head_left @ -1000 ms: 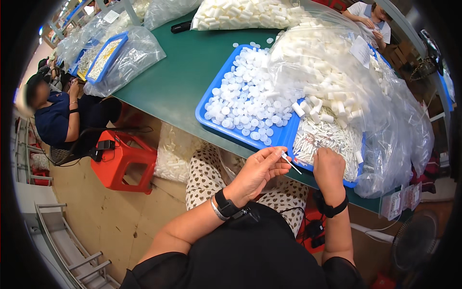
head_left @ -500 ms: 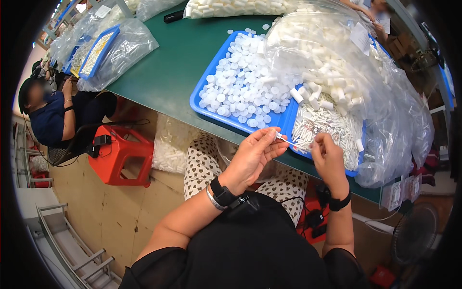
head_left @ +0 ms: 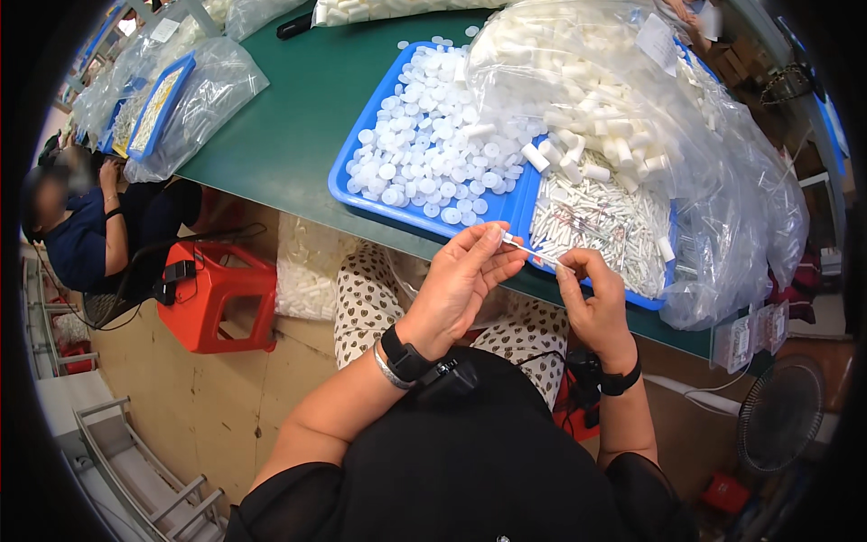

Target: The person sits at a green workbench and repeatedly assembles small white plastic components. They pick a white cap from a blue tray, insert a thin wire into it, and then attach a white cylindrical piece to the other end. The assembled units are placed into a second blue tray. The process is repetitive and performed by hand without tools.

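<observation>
My left hand (head_left: 465, 280) pinches one end of a thin white stick-like piece (head_left: 535, 252) between thumb and index finger, its other fingers loosely curled. At the opposite end, the fingertips of my right hand (head_left: 591, 298) close on the same piece, so it spans the gap between both hands. Exactly what kind of part it is stays too small to make out. Just beyond my hands lies a blue tray (head_left: 343, 172) of translucent white discs (head_left: 415, 135). Beside it, a second blue tray (head_left: 533, 217) holds many slim white sticks (head_left: 596, 217) with a few white foam cylinders (head_left: 571, 170).
A large clear bag of white foam cylinders (head_left: 578, 81) slumps over the trays on the green table (head_left: 262, 149). At left, a red stool (head_left: 212, 303) stands near a seated person (head_left: 77, 226). A fan (head_left: 781, 411) is at lower right.
My right hand has come left to the free end of the thin stick and now pinches it. My left hand keeps its hold. The whole view has shifted slightly.
</observation>
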Demonstrator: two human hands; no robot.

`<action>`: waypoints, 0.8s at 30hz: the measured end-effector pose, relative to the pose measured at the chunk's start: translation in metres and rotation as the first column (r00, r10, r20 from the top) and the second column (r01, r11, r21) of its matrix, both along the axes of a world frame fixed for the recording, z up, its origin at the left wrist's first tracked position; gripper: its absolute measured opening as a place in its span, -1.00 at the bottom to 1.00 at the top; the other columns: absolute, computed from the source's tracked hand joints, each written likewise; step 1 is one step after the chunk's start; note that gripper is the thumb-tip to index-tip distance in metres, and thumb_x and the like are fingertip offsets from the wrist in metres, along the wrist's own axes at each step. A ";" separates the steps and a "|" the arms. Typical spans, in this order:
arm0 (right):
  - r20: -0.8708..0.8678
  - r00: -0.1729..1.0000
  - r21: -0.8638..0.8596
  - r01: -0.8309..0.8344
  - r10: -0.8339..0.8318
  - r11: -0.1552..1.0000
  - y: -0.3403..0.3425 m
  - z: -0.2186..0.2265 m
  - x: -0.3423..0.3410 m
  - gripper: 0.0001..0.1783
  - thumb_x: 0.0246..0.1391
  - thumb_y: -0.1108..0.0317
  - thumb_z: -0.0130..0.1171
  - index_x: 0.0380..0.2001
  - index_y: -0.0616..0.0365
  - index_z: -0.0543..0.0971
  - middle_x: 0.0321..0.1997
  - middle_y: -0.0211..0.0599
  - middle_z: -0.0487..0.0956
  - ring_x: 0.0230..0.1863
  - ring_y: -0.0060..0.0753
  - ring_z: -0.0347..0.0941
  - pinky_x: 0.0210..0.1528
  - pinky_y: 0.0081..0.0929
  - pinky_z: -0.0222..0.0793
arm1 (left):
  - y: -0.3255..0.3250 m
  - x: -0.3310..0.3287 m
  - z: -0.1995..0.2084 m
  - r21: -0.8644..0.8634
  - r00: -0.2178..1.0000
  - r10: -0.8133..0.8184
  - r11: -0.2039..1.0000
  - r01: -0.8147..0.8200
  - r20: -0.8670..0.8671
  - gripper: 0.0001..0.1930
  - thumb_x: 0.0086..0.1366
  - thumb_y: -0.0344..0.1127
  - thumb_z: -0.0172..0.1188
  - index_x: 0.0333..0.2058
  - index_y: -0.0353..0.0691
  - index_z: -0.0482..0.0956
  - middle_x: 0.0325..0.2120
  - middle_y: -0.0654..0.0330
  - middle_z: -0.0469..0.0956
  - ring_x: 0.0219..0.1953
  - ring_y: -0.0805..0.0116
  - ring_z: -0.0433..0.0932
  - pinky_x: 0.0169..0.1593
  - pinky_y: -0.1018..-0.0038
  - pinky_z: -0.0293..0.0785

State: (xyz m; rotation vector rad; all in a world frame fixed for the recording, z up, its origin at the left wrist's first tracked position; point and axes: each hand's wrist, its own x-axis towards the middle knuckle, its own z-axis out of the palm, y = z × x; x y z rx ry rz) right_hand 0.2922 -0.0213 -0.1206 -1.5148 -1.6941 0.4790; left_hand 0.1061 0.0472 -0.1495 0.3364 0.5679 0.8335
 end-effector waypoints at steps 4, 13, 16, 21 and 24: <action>0.165 0.985 0.135 -0.069 0.046 0.988 0.004 0.000 0.003 -0.87 0.07 0.56 0.23 -0.29 0.24 0.51 -0.43 -0.19 0.55 -0.48 -0.18 0.49 -0.44 -0.39 0.38 | 0.000 -0.001 -0.002 -0.026 1.000 -0.012 1.000 0.012 0.002 -0.71 0.43 -0.26 0.10 0.00 -0.32 0.45 -0.19 0.08 0.57 -0.11 0.33 0.61 0.03 0.47 0.58; -0.261 0.965 -0.257 -0.051 -0.018 0.965 0.001 0.001 -0.014 -0.89 0.25 0.44 0.12 -0.25 0.27 0.54 -0.53 -0.28 0.55 -0.62 -0.54 0.44 -0.55 -0.55 0.35 | -0.012 0.004 -0.001 0.045 0.989 -0.142 0.989 0.144 -0.026 -0.62 0.42 -0.21 0.11 0.09 -0.32 0.42 -0.05 0.11 0.56 -0.01 0.36 0.55 0.14 0.40 0.47; -0.664 0.725 -0.487 -0.232 -0.185 0.842 0.006 0.002 -0.008 -0.76 0.37 0.31 -0.02 -0.20 0.28 0.53 -0.58 -0.38 0.53 -0.64 -0.68 0.39 -0.58 -0.69 0.29 | -0.014 0.005 -0.001 0.050 0.987 -0.158 0.986 0.159 -0.022 -0.59 0.42 -0.19 0.11 0.11 -0.32 0.41 -0.01 0.14 0.55 0.03 0.38 0.52 0.17 0.38 0.43; -0.369 0.927 -0.384 -0.086 -0.067 0.919 0.003 -0.005 -0.019 -0.74 0.39 0.26 -0.05 -0.20 0.25 0.51 -0.60 -0.42 0.51 -0.64 -0.69 0.40 -0.58 -0.67 0.29 | -0.013 0.003 -0.009 0.016 0.983 -0.175 0.984 0.176 -0.049 -0.59 0.42 -0.16 0.11 0.11 -0.31 0.43 -0.01 0.17 0.53 0.02 0.41 0.51 0.16 0.41 0.43; -0.105 0.992 -0.190 -0.089 0.070 0.978 0.002 -0.012 -0.019 -0.87 0.28 0.38 0.09 -0.26 0.24 0.50 -0.57 -0.22 0.56 -0.61 -0.37 0.51 -0.56 -0.47 0.36 | -0.014 0.002 -0.016 0.007 0.986 -0.166 0.986 0.166 -0.010 -0.59 0.41 -0.15 0.12 0.09 -0.31 0.44 -0.03 0.18 0.54 0.00 0.42 0.51 0.13 0.42 0.44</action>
